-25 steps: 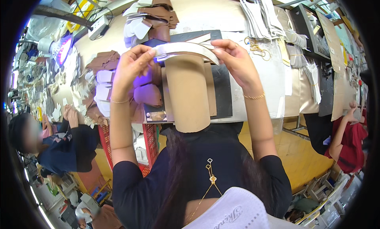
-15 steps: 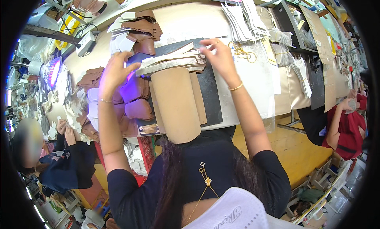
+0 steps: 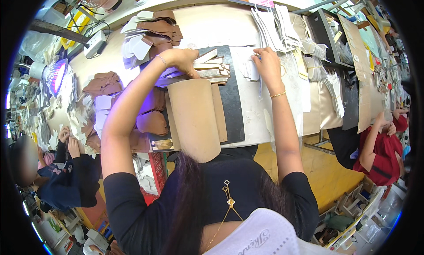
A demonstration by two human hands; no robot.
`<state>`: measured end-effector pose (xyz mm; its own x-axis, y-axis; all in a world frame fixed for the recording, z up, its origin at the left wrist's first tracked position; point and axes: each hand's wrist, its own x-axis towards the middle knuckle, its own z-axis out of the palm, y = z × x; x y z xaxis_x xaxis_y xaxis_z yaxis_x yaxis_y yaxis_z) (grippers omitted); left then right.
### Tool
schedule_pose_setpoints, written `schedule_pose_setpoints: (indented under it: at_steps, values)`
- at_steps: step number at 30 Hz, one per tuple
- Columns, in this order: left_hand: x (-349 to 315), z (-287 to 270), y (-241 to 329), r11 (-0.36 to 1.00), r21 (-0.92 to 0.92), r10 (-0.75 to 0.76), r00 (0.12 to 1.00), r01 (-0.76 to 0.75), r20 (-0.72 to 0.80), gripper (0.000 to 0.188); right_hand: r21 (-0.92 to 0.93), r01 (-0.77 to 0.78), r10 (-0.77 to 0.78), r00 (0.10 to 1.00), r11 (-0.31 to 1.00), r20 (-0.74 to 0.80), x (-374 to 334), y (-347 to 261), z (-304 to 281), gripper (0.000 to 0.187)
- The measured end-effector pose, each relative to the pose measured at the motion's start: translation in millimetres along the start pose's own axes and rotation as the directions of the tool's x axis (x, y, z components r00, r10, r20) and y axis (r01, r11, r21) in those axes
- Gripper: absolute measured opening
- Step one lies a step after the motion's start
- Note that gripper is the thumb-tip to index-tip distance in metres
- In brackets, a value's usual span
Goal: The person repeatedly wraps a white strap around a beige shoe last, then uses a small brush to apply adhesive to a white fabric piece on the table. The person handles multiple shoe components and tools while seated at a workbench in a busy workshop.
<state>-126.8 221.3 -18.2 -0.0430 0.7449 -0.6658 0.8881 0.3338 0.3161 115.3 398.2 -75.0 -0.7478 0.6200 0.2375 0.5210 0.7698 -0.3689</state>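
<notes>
Thumb and fingers spread, the left hand (image 3: 180,60) covers one end of pale strips (image 3: 213,73) beyond a tan block (image 3: 194,118) on the desk (image 3: 207,23); whether the right hand (image 3: 268,69) pinches anything, one cannot tell.

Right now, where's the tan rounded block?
Head view, just left of centre: the tan rounded block lies on the near side of the strip pile by the left hand.

Yellow floor (image 3: 329,171), glowing violet lamp (image 3: 56,77); beige-covered worktable (image 3: 212,26)
</notes>
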Motion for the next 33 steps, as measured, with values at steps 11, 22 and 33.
schedule_pose_setpoints:
  at_steps: [11, 22, 33]
  values:
    - [-6.4, 28.4, 7.4, 0.997, -0.026, 0.072, 0.992, -0.076, -0.107, 0.067, 0.077, -0.147, 0.148, 0.989, 0.986, 0.002, 9.1, -16.9, 25.7, 0.030]
    - [-3.4, -16.3, -28.6, 0.634, -0.756, -0.002, 0.977, -0.165, -0.215, 0.062, 0.879, -0.241, 0.080, 0.970, 0.412, 0.228, 13.7, -58.8, -40.0, 0.017]
    - [-25.6, -34.3, -8.9, 0.625, -0.697, 0.123, 0.927, -0.350, -0.355, 0.066, 0.696, 0.128, -0.174, 0.985, 0.707, -0.004, 51.8, -107.1, -35.7, 0.018]
